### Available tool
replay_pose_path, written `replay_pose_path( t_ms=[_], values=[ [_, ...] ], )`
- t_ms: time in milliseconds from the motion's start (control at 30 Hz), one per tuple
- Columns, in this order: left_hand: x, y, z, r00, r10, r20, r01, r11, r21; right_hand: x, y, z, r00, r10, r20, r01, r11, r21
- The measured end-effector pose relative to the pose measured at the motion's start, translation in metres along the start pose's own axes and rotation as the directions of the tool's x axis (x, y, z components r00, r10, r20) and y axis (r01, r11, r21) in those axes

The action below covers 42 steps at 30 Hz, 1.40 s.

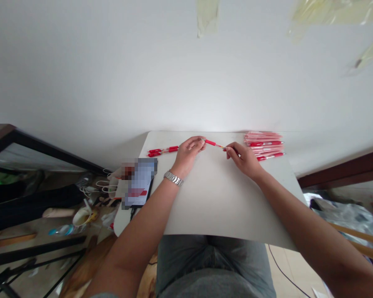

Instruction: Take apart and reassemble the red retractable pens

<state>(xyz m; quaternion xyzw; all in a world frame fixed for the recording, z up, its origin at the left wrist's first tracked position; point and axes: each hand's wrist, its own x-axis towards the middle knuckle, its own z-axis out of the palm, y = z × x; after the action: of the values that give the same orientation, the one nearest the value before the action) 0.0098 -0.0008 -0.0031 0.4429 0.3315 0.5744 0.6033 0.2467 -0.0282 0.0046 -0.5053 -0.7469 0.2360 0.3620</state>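
Note:
A red pen point(210, 142) spans the gap between my hands above the far part of the white table. My left hand point(191, 150), with a metal watch on its wrist, is closed on the end by the red grip. The fingertips of my right hand point(240, 157) pinch the other end, past a thin pale and yellowish section; they hide that end. Beside my left hand lie red pens point(163, 151) with red grips. Just beyond my right hand is a stack of pens and pinkish, thin sticks or sleeves point(263, 138), too small to tell exactly.
The white table point(217, 198) stands against a white wall. A phone point(141, 182), partly blurred out, lies at its left edge with a cable. Left of it are cords, a cup point(82, 216) and a dark frame. Plastic bags point(345, 215) lie off to the right.

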Motion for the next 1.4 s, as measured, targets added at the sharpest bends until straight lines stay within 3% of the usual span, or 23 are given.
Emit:
replay_pose_path(
  t_ms=[500,767,1100,1400],
  values=[
    [0.001,0.002,0.001,0.998,-0.002,-0.067,0.001,1.0,-0.016,0.001,0.009,0.005,0.993,-0.07,-0.096,0.079,0.992,0.094],
    [0.0,0.002,0.0,0.999,0.001,-0.039,-0.002,1.0,-0.031,0.001,0.004,0.002,0.996,-0.059,-0.067,0.057,0.998,-0.032],
    [0.002,0.004,0.002,0.992,0.001,-0.129,-0.009,0.998,-0.067,0.001,0.012,0.006,0.994,-0.021,-0.103,0.03,0.995,0.091],
    [0.003,0.003,-0.002,0.995,0.008,-0.103,-0.016,0.997,-0.077,0.0,0.005,0.003,0.994,-0.032,-0.101,0.034,0.999,0.018]
  ],
)
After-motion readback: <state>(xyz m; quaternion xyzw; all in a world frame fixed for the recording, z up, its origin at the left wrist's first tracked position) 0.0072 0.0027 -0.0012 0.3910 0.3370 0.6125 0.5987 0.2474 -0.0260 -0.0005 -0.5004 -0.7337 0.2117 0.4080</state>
